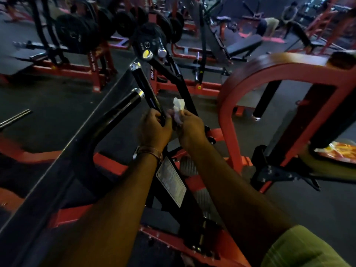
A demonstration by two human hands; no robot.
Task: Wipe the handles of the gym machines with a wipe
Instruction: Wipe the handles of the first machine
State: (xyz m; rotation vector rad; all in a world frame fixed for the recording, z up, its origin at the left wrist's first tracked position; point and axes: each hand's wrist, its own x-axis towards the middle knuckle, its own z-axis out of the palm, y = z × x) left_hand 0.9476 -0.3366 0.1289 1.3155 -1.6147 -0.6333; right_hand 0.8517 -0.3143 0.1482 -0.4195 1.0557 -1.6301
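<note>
Two black handles with chrome end caps rise from the machine's black arm. The upper handle (143, 85) runs down to my hands, and the lower handle (120, 110) lies left of it. My left hand (155, 129) grips the base of the upper handle. Just to its right, my right hand (189, 128) pinches a crumpled white wipe (178, 108), which sticks up above my fingers close beside that handle.
A red machine frame (231, 116) curves up on the right. Black weight plates (77, 33) hang on racks behind. A white label plate (171, 183) sits on the arm under my wrists. Benches and seated people (289, 16) are at the far right back. An orange packet (339, 151) lies at right.
</note>
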